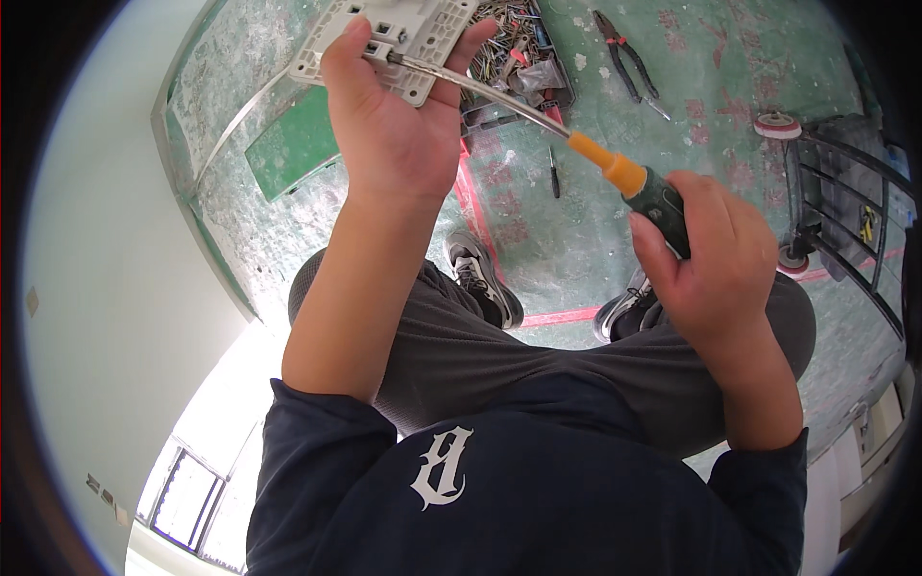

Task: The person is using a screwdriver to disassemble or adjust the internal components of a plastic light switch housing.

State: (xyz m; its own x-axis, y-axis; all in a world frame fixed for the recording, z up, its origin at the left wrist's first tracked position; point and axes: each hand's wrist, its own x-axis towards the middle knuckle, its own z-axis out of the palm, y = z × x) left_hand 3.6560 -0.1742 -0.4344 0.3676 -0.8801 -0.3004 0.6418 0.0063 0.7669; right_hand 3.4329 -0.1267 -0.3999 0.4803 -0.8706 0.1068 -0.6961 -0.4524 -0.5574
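At the top, my left hand (399, 130) grips a white plastic wall switch plate (415, 84), its ribbed back turned toward me. The thumb lies over the plate's near part and the fingers show beyond its right edge. My right hand (715, 250) is wrapped round the dark green and yellow handle of a screwdriver (619, 173). The long metal shaft slants up to the left, and its tip meets one of the small openings in the back of the plate. Whether the tip sits in a screw is too small to tell.
Beyond the plate, an open case (567, 82) holds many screws and small parts. Pliers (624, 58) and a small black screwdriver (554, 175) lie on the green floor. A green box lid (293, 144) is by the left wall. At right stands a black wheeled cart (845, 202).
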